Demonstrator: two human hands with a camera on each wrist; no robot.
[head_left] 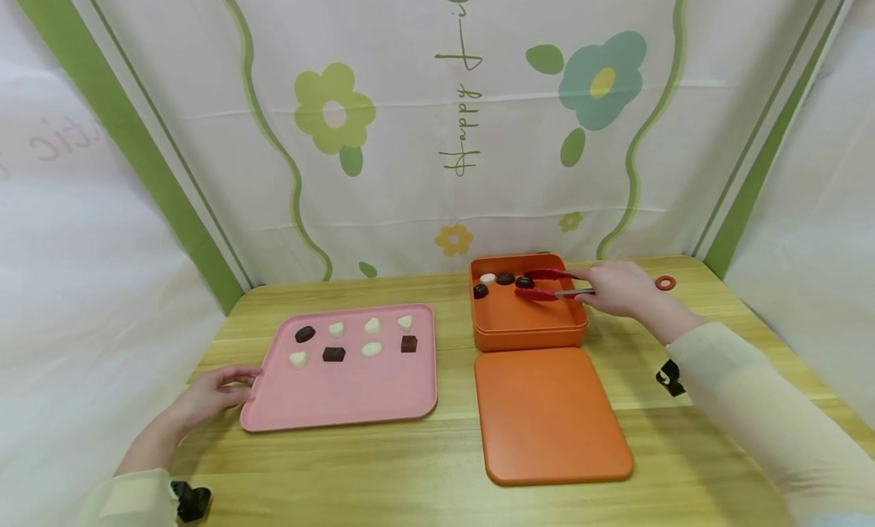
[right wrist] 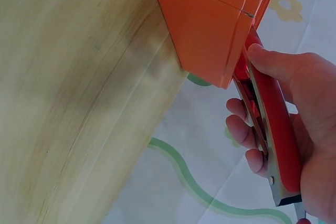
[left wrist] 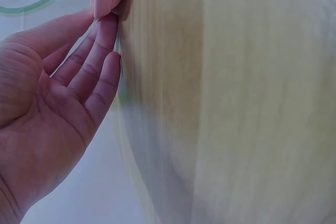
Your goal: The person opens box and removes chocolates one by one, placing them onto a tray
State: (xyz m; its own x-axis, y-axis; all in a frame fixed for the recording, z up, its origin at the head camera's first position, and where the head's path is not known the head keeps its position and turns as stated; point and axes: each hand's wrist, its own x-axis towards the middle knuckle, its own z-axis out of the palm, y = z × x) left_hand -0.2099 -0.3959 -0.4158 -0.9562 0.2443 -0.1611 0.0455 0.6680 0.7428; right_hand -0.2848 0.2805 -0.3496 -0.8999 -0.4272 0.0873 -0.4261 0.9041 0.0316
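My left hand (head_left: 208,396) holds the left rim of a pink tray (head_left: 342,398), thumb and fingertips at its edge. Several dark and white chocolates lie on the tray in two rows, one dark rectangular piece (head_left: 333,354) among them. On the right, my right hand (head_left: 618,288) grips metal tongs (right wrist: 278,135) with red handles and red tips. Those tips reach inside an orange box (head_left: 529,339), on either side of a round dark chocolate (head_left: 524,282); contact is hard to tell. Beside it in the box are two dark chocolates and a white chocolate (head_left: 488,279).
An orange lid (head_left: 554,417) lies flat on the wooden table (head_left: 342,474), just in front of the box. The tongs' red end ring (head_left: 658,283) sticks out behind my right hand. A flower-patterned curtain (head_left: 403,170) hangs behind the table, with white cloth at both sides.
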